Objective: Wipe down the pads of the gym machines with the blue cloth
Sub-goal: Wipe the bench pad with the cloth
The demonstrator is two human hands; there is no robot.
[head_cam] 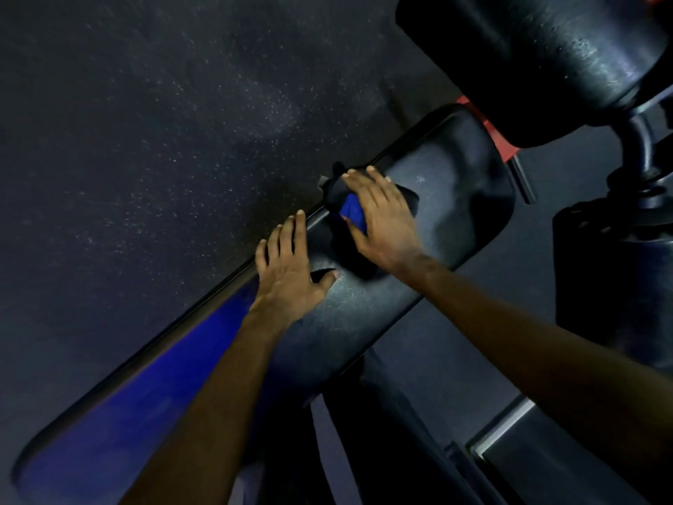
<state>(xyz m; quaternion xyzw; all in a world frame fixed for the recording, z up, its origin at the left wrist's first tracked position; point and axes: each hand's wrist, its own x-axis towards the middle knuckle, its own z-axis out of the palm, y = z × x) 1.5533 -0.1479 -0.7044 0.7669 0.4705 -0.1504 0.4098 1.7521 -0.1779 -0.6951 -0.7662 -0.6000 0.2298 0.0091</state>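
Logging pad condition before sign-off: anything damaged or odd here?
Nothing visibly torn or askew. Only a small whitish fleck on the bench pad, just past the blue cloth under the right hand; scuff or residue, cannot tell.

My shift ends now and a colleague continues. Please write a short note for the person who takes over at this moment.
Left hand: open, lying flat on the long black pad, holding nothing.
Right hand: open, pressing the blue cloth onto the same pad, toward its far end.
Done: wiping is under way; I cannot tell how much of the pad is already wiped.
Left: finish this pad, then probably the round roller pad at the upper right.
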